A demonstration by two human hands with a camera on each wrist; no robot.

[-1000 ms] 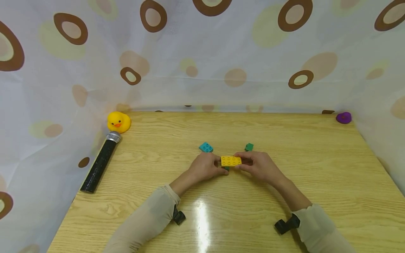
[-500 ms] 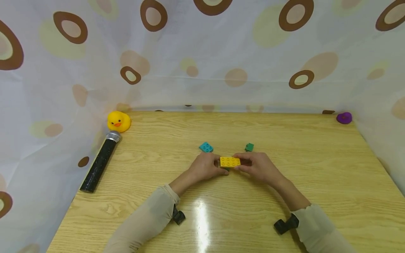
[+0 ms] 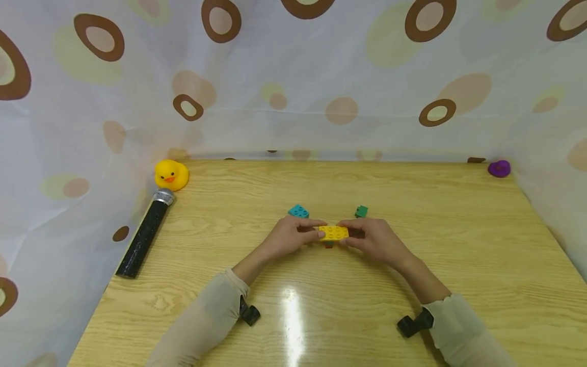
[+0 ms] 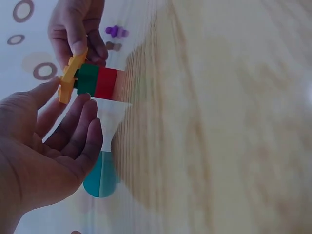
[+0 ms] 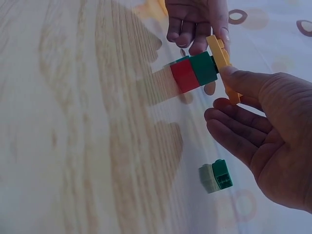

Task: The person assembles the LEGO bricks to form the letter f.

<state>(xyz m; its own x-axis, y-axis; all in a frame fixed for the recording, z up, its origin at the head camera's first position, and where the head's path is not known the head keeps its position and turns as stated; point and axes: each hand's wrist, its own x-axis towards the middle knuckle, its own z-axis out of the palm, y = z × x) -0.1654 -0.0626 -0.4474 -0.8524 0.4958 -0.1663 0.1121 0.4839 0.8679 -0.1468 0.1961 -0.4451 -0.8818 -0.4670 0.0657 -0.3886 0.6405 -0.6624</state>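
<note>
A flat yellow building brick (image 3: 335, 233) with two rows of studs sits over a small stack at the middle of the table. My left hand (image 3: 289, 237) pinches its left end between thumb and index finger. At the right end, my right hand (image 3: 378, 239) grips it the same way. Under it, in the left wrist view, a green brick (image 4: 87, 79) rests on a red brick (image 4: 106, 83) that stands on the table. The yellow brick looks slightly tilted against the green brick's top; whether it is pressed fully on, I cannot tell.
Behind my left hand lies a teal brick (image 3: 299, 211), and behind my right a small green brick (image 3: 362, 211). A yellow rubber duck (image 3: 171, 175) and a black microphone (image 3: 145, 237) line the left edge. A purple toy (image 3: 499, 168) sits in the far right corner.
My left hand has shifted from beside the green brick up to the yellow brick's left end, baring the red brick below. The right hand keeps its grip, nearly still.
</note>
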